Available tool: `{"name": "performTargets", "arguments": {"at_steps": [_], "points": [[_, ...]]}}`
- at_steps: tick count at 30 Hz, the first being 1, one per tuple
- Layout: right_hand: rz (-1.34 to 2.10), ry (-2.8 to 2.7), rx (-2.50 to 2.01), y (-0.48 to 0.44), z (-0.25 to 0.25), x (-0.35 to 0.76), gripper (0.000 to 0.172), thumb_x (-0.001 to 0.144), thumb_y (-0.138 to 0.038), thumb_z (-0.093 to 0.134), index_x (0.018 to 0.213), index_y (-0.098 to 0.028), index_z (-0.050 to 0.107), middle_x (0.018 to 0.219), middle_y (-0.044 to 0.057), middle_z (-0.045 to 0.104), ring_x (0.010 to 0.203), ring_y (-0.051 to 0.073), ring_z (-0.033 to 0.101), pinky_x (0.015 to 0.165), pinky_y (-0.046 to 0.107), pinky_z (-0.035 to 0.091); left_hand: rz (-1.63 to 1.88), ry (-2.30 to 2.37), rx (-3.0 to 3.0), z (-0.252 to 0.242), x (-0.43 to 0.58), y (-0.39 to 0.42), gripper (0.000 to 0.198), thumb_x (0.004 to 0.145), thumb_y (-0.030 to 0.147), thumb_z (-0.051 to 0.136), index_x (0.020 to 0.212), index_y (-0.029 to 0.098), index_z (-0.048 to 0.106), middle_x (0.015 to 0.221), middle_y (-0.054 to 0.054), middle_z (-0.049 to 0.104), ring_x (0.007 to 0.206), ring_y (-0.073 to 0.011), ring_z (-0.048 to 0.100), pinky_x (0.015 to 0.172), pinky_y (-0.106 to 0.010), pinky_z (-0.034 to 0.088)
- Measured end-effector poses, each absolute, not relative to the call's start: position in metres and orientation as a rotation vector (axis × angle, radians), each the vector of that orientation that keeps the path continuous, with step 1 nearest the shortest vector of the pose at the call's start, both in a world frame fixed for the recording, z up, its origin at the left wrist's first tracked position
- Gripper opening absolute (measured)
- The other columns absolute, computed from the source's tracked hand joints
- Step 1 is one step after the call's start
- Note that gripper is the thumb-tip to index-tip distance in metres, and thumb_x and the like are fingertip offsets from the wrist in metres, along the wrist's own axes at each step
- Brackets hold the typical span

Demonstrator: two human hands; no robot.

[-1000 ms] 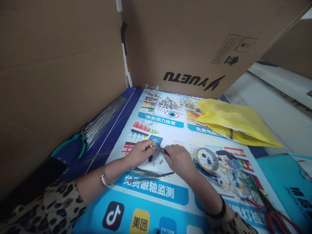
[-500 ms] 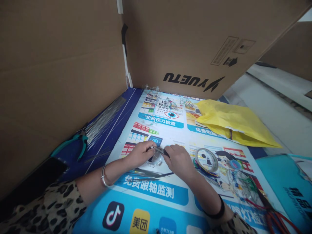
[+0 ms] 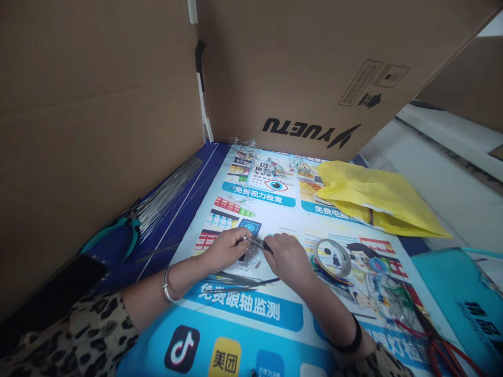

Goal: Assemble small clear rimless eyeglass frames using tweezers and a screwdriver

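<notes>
My right hand (image 3: 288, 259) is closed around the dark handles of small pliers (image 3: 260, 243), whose metal jaws point left. Just left of them, the fingers of my left hand (image 3: 228, 248) pinch a clear, beaded wire loop (image 3: 249, 260) at its top. The plier tips meet the loop at my left fingertips; the exact contact is too small to make out. Beneath the hands, a bundle of thin dark wires (image 3: 239, 281) lies on the printed poster (image 3: 251, 325).
Teal-handled pliers (image 3: 133, 238) and silvery wires (image 3: 168, 193) lie left. To the right are a tape roll (image 3: 333, 258), tangled wire pieces (image 3: 393, 301), red-handled pliers (image 3: 442, 351), a yellow bag (image 3: 377, 193) and a teal packet (image 3: 451, 293). Cardboard walls (image 3: 283, 68) stand behind and left.
</notes>
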State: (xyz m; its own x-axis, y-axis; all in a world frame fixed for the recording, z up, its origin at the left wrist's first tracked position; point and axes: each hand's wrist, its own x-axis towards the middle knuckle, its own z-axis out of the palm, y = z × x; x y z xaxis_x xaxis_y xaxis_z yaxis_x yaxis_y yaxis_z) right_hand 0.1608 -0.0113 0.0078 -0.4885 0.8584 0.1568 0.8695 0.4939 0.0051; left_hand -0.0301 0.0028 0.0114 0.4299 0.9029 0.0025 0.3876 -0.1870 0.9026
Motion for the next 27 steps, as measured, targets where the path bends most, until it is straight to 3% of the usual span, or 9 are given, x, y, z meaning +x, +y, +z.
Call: {"name": "performTargets", "arguments": {"at_steps": [16, 27], "points": [[-0.038, -2.464, -1.548, -0.0082, 0.0081, 0.1661, 0.02, 0.084, -0.034, 0.047, 0.078, -0.017, 0.057, 0.076, 0.004, 0.059, 0.076, 0.016, 0.05, 0.068, 0.027, 0.029, 0.809, 1.052, 1.455, 0.0114, -0.0319, 0.0039, 0.018, 0.082, 0.032, 0.046, 0.075, 0.016, 0.053, 0.067, 0.002, 0.048, 0.062, -0.0097, 0.045, 0.058, -0.021, 0.036], [-0.118, -2.466, -1.478, -0.009, 0.0052, 0.1648, 0.009, 0.079, -0.026, 0.054, 0.077, -0.018, 0.059, 0.074, 0.004, 0.058, 0.075, 0.017, 0.049, 0.069, 0.027, 0.029, 0.778, 1.016, 1.534, 0.0097, -0.0326, 0.003, 0.016, 0.082, 0.026, 0.045, 0.071, 0.016, 0.051, 0.066, 0.002, 0.049, 0.064, -0.0103, 0.046, 0.059, -0.02, 0.036]]}}
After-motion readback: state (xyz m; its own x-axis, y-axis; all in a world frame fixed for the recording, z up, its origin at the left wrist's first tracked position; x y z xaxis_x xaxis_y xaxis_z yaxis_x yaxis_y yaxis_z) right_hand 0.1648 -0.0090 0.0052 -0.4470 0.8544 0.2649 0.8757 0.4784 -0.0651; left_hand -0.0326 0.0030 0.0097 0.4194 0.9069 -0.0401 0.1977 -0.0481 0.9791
